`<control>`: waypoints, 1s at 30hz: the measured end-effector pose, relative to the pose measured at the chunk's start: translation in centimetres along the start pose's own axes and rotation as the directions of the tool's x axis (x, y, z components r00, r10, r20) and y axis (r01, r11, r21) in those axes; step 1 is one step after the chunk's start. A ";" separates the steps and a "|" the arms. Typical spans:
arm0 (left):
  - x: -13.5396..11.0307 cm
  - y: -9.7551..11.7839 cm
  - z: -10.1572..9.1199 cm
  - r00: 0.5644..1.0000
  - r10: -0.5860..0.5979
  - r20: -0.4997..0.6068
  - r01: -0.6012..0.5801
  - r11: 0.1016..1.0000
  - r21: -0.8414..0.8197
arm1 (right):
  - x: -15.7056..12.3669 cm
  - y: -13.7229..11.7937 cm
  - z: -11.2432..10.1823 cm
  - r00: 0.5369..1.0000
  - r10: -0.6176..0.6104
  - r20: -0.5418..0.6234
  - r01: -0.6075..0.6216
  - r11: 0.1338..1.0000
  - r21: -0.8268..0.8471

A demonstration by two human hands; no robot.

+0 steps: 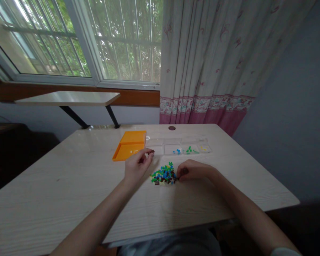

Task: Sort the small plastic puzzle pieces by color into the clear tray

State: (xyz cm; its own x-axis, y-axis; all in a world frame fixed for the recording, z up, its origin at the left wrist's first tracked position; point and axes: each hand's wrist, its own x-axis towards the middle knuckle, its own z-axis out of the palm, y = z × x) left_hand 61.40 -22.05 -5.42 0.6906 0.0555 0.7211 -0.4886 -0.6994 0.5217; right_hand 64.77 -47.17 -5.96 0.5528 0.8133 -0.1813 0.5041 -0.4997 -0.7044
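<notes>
A heap of small plastic pieces (164, 174), green, blue, dark brown and yellow, lies on the table. They look like tiny toy bricks. My left hand (137, 165) is closed left of the heap, pinching a small dark brown piece (151, 152) near the left compartment of a clear divided box (162, 145). At the heap's right edge, my right hand (193, 170) has its fingers pressed together on a small dark brown piece (178, 178). What lies inside its curled fingers is in shadow. The box's other compartments hold blue pieces (178, 151), green pieces (189, 150) and yellow pieces (202, 148).
An open orange case (130, 138) with a few white pieces (133, 152) stands behind my left hand. A raised shelf (69, 97) on black legs is at the table's back left. A round dark cable-hole cover (172, 128) sits near the back edge, before the curtain (202, 64).
</notes>
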 end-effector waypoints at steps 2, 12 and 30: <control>0.1 -0.2 0.1 0.999 -0.040 0.036 0.040 0.999 0.019 | 0.0 0.0 0.0 1.000 0.000 0.009 0.000 1.000 0.012; 0.7 -3.1 1.2 0.903 -0.413 0.113 0.366 0.882 0.298 | -0.2 -0.1 -0.2 0.999 -0.048 0.015 0.047 0.998 0.038; -1.4 0.3 1.6 0.807 0.103 0.582 -0.099 0.994 -0.039 | 1.9 -0.1 1.4 0.942 0.071 -0.329 0.073 0.911 0.405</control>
State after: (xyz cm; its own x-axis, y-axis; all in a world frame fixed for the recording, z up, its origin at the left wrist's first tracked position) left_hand 61.15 -23.49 -6.95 0.8172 -0.4418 0.3701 -0.5746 -0.6735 0.4650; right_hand 64.85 -45.13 -7.17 0.7745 0.6325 0.0047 0.2306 -0.2754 -0.9333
